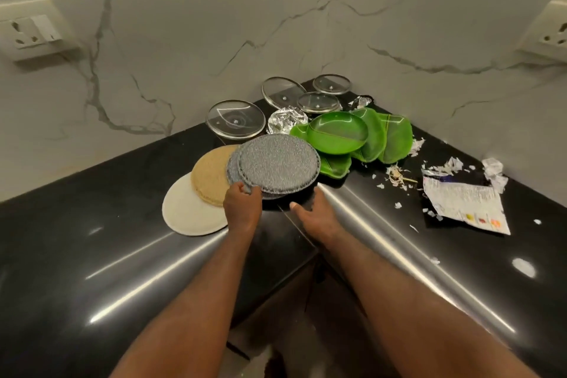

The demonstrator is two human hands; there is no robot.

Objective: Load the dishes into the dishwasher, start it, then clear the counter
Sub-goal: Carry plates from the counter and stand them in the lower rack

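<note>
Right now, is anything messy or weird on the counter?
Yes: torn paper scraps lie scattered on the black counter right of the green plates, beside a ripped-open wrapper; crumpled foil sits among the glass lids.

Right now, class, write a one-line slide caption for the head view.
At the counter corner, left grip holds grey mats, right grip open beside them; green plates, glass lids behind.

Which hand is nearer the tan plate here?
Left. The left hand grips the rim of the grey plates right beside the tan plate; the right hand is farther right, across the grey plates' near edge.
</note>
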